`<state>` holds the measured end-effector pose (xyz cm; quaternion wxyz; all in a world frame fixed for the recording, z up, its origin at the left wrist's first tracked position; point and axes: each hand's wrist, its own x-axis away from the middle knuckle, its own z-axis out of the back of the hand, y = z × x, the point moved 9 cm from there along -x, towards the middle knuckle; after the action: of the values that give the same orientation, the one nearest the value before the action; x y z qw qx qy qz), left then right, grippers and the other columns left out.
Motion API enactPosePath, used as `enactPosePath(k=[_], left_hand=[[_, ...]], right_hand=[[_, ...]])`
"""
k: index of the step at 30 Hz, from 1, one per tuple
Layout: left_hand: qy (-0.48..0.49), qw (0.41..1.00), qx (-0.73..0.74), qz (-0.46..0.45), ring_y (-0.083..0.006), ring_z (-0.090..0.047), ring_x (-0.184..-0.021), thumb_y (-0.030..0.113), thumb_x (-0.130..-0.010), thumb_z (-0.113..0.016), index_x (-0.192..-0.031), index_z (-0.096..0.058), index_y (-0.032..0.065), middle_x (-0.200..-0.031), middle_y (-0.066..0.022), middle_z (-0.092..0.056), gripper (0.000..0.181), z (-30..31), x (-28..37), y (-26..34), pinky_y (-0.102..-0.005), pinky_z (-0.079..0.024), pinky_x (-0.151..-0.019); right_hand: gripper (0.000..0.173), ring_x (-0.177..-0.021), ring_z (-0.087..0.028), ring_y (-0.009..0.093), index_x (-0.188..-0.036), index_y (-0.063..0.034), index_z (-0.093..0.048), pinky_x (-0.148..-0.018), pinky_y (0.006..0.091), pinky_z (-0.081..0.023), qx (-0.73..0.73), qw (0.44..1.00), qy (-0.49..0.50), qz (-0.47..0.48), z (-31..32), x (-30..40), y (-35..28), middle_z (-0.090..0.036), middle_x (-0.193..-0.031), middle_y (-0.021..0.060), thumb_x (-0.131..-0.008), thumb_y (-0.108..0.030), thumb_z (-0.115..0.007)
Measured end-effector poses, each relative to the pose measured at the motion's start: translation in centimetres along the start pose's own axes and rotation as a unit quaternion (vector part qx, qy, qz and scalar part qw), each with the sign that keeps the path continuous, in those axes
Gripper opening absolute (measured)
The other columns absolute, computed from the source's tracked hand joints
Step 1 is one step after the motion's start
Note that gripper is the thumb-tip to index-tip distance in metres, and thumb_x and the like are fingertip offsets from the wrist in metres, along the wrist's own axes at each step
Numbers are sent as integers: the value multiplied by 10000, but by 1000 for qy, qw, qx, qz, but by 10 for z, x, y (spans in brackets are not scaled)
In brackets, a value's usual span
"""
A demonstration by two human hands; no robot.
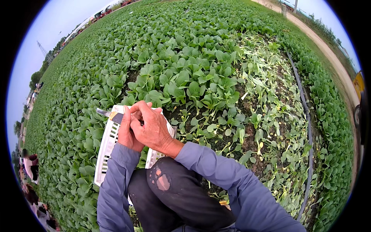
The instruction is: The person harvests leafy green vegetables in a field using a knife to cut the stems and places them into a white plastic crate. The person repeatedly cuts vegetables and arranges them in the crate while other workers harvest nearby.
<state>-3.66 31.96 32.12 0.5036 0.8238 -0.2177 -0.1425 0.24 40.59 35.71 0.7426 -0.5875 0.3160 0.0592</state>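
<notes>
My left hand (127,132) is raised over a white slotted plastic crate (105,148). Its thumb lies across the dark handle of a small knife (115,116), whose metal blade points left. Pressed against the left hand is my right hand (152,126), with bent fingers; what they grip is hidden. The crate stands before my knees, partly covered by my hands and forearms, and bears writing on its right side. Green leaves (143,159) show between its walls. Just beyond the hands grow leafy greens (185,81), apparently bok choy.
Loose leaves and small plants (266,87) litter the soil on the right. A dark hose (307,121) runs lengthwise there, with a dirt road (327,49) farther out. Another person (30,165) is at the far left. Part of a yellow vehicle (358,82) shows at the right rim.
</notes>
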Motion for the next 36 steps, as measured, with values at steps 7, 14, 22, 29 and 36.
enactPosePath(k=[7,14,22,29,36], left_hand=[[83,980,-146,108,-232,-741,-751,382,-1042,-629,-1212,-671,-18,-1017,-180,-755,437,68,-1,-43,-423,-632,-642],[232,927,-260,140,-111,-522,-478,145,-950,-727,-1033,-739,7,-758,-64,-700,162,201,27,-118,-286,-427,-427],[228,935,-268,54,-111,-637,-796,277,-926,-833,-1077,-773,-46,-916,-38,-739,361,246,20,-170,-311,-512,-762],[215,865,-452,-11,-98,-521,-635,396,-1012,-717,-907,-737,-7,-672,-1,-608,416,224,18,-166,-340,-450,-600],[265,862,-431,-18,-126,-589,-583,442,-1041,-662,-987,-717,24,-657,-26,-652,425,233,34,-158,-311,-455,-576]], right_hand=[[219,-736,-695,109,-941,-4,-639,-677,297,-569,-11,985,37,-171,118,89,75,-720,-826,49,-958,-174,-776],[540,-645,-675,250,-832,-12,-716,-651,389,-518,102,868,-88,-478,181,394,158,-707,-733,94,-1035,-501,-613],[460,-695,-679,334,-889,-20,-734,-690,403,-524,106,857,-137,-485,188,511,137,-728,-786,110,-1049,-427,-592],[441,-693,-673,320,-895,-20,-732,-686,397,-522,82,826,-77,-552,215,514,141,-723,-784,102,-1049,-409,-596],[421,-690,-667,305,-900,-20,-731,-683,390,-520,67,802,-16,-593,255,521,156,-719,-782,94,-1049,-391,-599]])
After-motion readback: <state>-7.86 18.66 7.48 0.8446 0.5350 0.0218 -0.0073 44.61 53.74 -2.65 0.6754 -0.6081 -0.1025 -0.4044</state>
